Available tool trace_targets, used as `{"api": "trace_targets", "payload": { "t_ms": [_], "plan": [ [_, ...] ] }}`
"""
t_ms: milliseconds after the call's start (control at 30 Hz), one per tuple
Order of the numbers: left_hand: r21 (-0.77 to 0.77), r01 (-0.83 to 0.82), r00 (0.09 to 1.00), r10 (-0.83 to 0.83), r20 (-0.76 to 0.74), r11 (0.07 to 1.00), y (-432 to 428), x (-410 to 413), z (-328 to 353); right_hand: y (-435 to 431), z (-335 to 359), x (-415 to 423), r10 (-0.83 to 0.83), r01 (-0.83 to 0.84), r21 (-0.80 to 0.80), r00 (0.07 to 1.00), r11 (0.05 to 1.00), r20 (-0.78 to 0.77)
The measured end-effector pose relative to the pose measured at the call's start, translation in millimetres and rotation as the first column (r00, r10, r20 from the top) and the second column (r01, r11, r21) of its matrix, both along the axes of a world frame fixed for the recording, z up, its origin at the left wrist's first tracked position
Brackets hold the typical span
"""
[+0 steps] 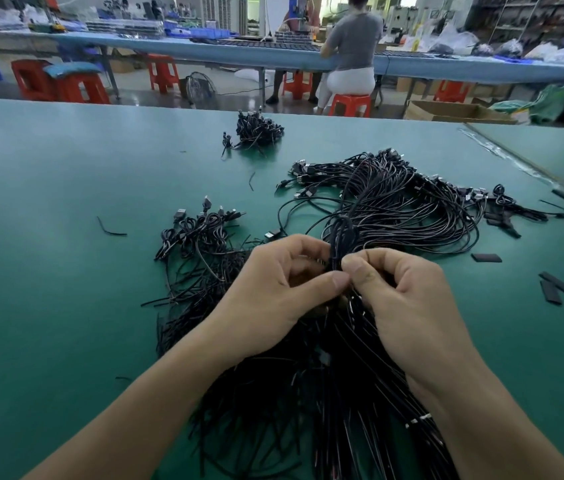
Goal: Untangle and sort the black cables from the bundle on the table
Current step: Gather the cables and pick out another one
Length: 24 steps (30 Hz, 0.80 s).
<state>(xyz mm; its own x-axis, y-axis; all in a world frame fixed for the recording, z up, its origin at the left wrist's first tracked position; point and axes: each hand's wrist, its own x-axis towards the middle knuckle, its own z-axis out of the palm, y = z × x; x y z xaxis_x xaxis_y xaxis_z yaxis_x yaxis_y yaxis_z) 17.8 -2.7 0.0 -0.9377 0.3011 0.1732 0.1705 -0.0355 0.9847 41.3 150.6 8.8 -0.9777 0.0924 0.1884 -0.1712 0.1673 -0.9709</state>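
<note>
A big bundle of black cables [408, 209] spreads over the green table [48, 271], running from the right middle down under my forearms. My left hand [273, 289] and my right hand [401, 303] meet at the centre, both pinching a looped black cable [341, 237] that stands up between the thumbs and fingertips. To the left lies a smaller pile of coiled cables with plugs [197, 233]. A tight little heap of cables [256, 129] sits far back near the table's far edge.
Short black sleeves [556, 287] lie scattered at the right, and loose cable scraps [110, 230] at the left. Beyond the table's far edge are red stools [349, 103], a long blue bench and a seated person [353, 50] facing away.
</note>
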Motion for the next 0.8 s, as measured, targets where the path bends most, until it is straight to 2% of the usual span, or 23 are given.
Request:
{"api": "trace_targets", "payload": {
  "t_ms": [167,233,300,367,433,500,567,633,700,800],
  "plan": [
    [-0.154,-0.098,0.982,0.071,-0.174,0.983,-7.8,-4.3,3.4,-0.1,-0.4,0.0,0.049,-0.043,-0.072,0.995,0.996,0.082],
    [-0.226,-0.181,0.949,0.110,-0.296,0.957,-13.9,-7.7,6.7,1.2,0.3,-1.1,0.061,-0.054,-0.084,0.995,0.995,0.076],
    [-0.305,-0.387,0.852,0.211,-0.479,0.870,-21.5,-15.4,6.9,3.3,-0.1,-2.1,0.072,-0.067,-0.050,0.993,0.996,0.095],
    [-0.283,-0.622,0.691,0.342,-0.637,0.730,-30.5,-26.0,5.5,5.2,-2.5,-1.7,0.102,-0.109,0.046,0.986,0.993,0.132],
    [-0.212,-0.751,0.575,0.462,-0.675,0.625,-41.0,-41.1,2.0,6.0,-3.7,0.2,0.134,-0.164,0.180,0.977,0.970,0.167],
    [-0.182,-0.798,0.525,0.516,-0.677,0.574,-53.8,-59.8,-5.3,7.3,-7.1,1.9,0.115,-0.175,0.355,0.976,0.919,0.183],
    [-0.247,-0.824,0.521,0.512,-0.683,0.509,-67.1,-76.9,-14.6,9.7,-10.5,3.0,0.008,-0.105,0.559,0.985,0.822,0.172],
    [-0.340,-0.835,0.538,0.506,-0.674,0.433,-78.5,-90.5,-23.9,11.1,-11.7,4.4,-0.106,-0.025,0.726,0.985,0.687,0.134],
    [-0.423,-0.832,0.554,0.503,-0.663,0.359,-87.7,-99.7,-32.5,10.4,-13.1,6.0,-0.153,0.007,0.803,0.983,0.595,0.106],
    [-0.566,-0.771,0.625,0.514,-0.587,0.292,-95.2,-104.9,-39.5,8.0,-18.0,6.3,-0.154,0.009,0.832,0.984,0.555,0.093]
  ]
}}
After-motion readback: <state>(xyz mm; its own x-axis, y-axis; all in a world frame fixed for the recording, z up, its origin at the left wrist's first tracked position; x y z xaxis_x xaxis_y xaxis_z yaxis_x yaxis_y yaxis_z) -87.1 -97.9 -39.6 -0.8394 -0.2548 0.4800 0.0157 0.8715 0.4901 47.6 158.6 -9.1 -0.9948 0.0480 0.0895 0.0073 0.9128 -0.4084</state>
